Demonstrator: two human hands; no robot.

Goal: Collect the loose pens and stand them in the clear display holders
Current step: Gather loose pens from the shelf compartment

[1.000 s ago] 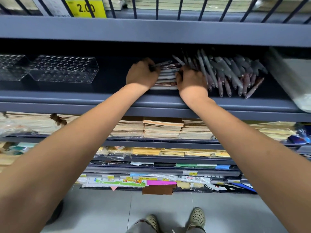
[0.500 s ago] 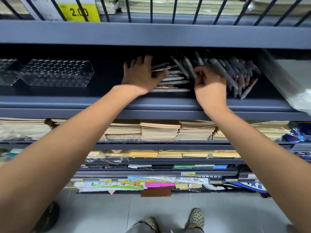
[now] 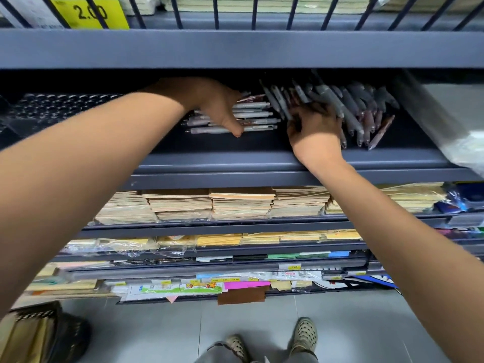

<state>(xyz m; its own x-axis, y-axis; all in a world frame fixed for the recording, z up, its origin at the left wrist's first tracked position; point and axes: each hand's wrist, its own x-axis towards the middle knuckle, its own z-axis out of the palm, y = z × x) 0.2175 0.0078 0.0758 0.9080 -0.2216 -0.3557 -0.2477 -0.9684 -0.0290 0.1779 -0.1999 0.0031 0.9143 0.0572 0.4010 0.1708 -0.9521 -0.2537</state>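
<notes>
Gripping pens [image 3: 252, 119] on shelf [image 3: 235, 149], left hand [image 3: 212, 102].

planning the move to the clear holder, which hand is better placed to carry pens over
Left, probably. The left hand grips a bundle of pens, and the clear holder stands at the far left, nearest it. The right hand is among the loose pile, farther from the holder.

Both forearms [image 3: 104, 166] bare; khaki clogs [image 3: 305, 336] w/ vent holes; trousers [image 3: 217, 356] prob. grey.
</notes>
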